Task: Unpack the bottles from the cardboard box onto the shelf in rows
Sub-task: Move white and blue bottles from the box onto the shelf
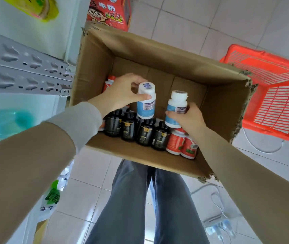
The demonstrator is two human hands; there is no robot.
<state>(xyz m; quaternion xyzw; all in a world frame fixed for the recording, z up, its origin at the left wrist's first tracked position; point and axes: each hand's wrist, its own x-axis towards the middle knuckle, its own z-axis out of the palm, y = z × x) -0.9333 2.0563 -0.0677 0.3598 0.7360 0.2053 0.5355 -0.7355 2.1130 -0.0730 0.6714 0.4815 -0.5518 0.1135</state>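
An open cardboard box (pixel 94 67) stands on the tiled floor in front of me. My left hand (pixel 122 94) grips a white bottle with a blue label (pixel 146 106) by its cap, lifted inside the box. My right hand (pixel 189 118) holds a second white-and-blue bottle (pixel 175 104) around its lower body. Along the box's near wall stand several black bottles (pixel 144 132) and two red-labelled bottles (pixel 175 143). Another red-and-white bottle (pixel 109 82) shows behind my left hand. The grey metal shelf (pixel 22 71) runs along the left.
A red plastic basket (pixel 272 92) sits on the floor right of the box. A red printed milk carton (pixel 108 13) stands behind the box. A power strip with cables (pixel 219 228) lies on the tiles at lower right. Plastic bags (pixel 52 196) hang at lower left.
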